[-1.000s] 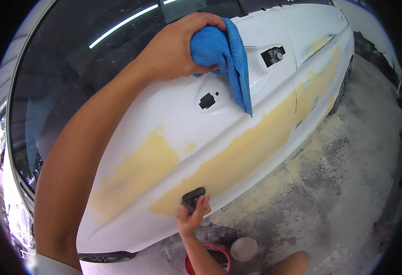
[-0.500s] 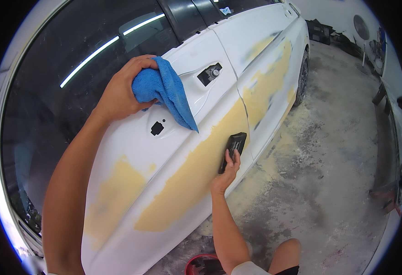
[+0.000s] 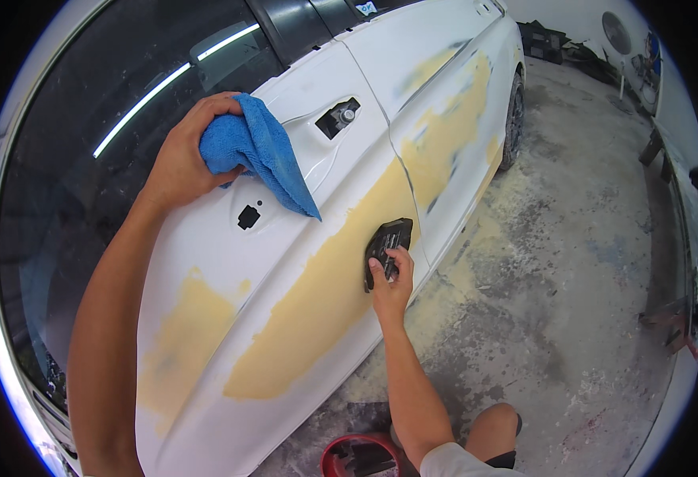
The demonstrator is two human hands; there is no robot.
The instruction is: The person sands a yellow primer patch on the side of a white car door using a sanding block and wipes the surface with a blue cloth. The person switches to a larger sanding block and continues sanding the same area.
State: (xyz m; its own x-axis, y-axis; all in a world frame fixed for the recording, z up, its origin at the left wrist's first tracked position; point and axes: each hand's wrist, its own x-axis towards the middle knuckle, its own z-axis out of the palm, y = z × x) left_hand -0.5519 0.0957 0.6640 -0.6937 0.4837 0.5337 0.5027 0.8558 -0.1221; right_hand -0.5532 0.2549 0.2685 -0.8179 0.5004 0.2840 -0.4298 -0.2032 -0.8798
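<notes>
My left hand [image 3: 186, 151] grips a folded blue microfiber cloth [image 3: 261, 151] against the upper part of a white car door [image 3: 281, 262], above a small dark square opening [image 3: 248, 216]. A loose flap of the cloth hangs down to the right. Lower and to the right, my right hand [image 3: 391, 288] holds a black sanding block [image 3: 387, 237] on a long yellow filler patch [image 3: 301, 326], close to the seam between the doors. Another door handle recess [image 3: 337, 118] with a metal fitting sits above.
The car's dark window [image 3: 78, 207] fills the upper left. A wheel [image 3: 513, 123] shows farther along. A red bucket [image 3: 333, 461] and my knee [image 3: 488, 433] are at the bottom. Speckled concrete floor [image 3: 563, 254] runs beside the car; a fan [image 3: 616, 32] and dark loose parts [image 3: 544, 41] line the back.
My right hand has moved the block up and rightward along the patch toward the door seam. The view has shifted, and my left hand with the cloth appears lower and farther left.
</notes>
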